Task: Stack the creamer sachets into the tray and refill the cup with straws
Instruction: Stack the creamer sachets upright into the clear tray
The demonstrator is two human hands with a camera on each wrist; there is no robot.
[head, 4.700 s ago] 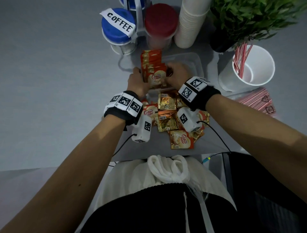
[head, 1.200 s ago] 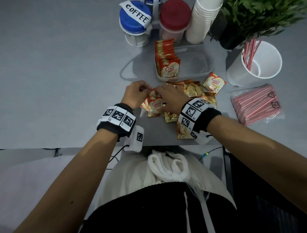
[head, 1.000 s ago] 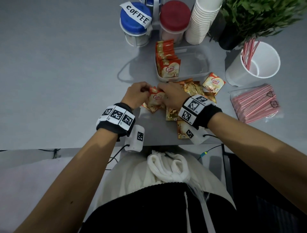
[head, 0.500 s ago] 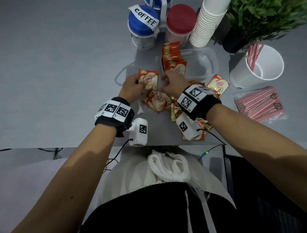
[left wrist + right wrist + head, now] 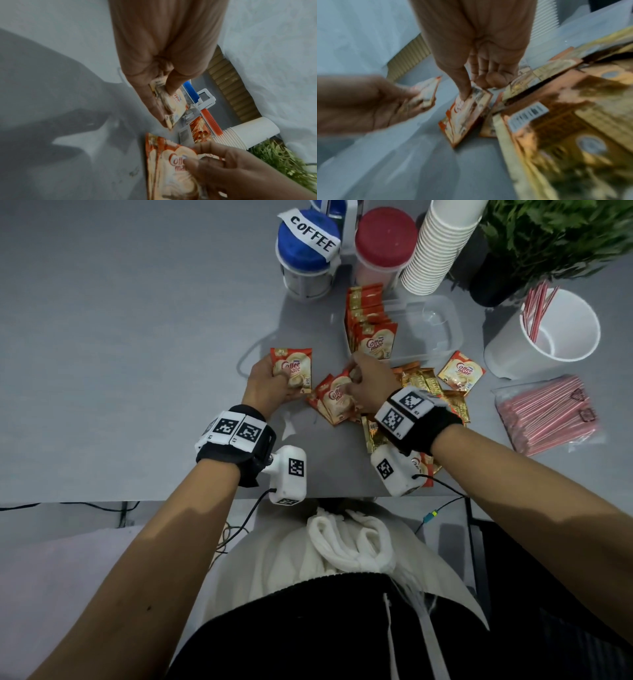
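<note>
Left hand (image 5: 270,385) fingers pinching one creamer sachet (image 5: 292,368) above the grey counter (image 5: 137,337), right hand (image 5: 368,386) fingers gripping a tilted sachet (image 5: 337,400) from the loose pile (image 5: 428,392), tray (image 5: 442,337) beyond

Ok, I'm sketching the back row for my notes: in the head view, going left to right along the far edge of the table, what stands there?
Blue-lidded coffee jar → red-lidded jar → stack of paper cups → potted plant.

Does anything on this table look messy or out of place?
Yes: creamer sachets lie in a loose, overlapping heap in front of the tray, some face down. One sachet sits apart, askew, near the cup.
</note>
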